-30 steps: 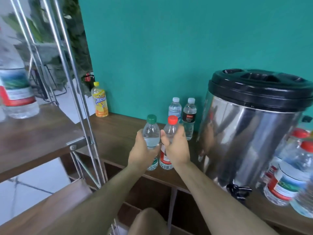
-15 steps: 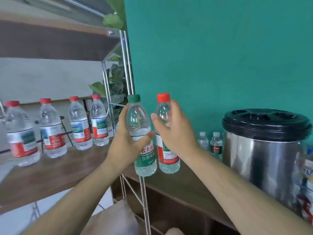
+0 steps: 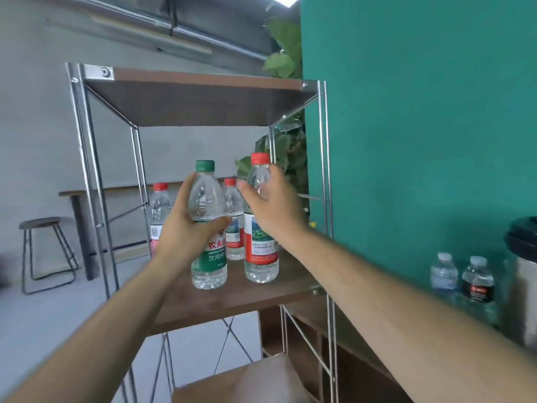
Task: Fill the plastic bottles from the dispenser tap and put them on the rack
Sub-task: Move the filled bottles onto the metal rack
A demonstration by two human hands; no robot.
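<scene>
At the brown wooden shelf (image 3: 238,301) of the steel rack (image 3: 323,170), fresh from the bench (image 3: 305,309), the left hand (image 3: 186,231) grips the green-capped clear plastic bottle (image 3: 207,257), the right hand (image 3: 276,210) the red-capped bottle (image 3: 261,257) — release looks next.

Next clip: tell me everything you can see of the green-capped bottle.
The green-capped bottle is clear plastic with a green screw cap and a green label bearing white characters round its lower half. It is upright, low over the front of the rack's shelf; whether its base touches the wood cannot be told. The left hand grips its middle, thumb across the front. The red-capped bottle in the right hand stands just to its right, not touching it.
</scene>
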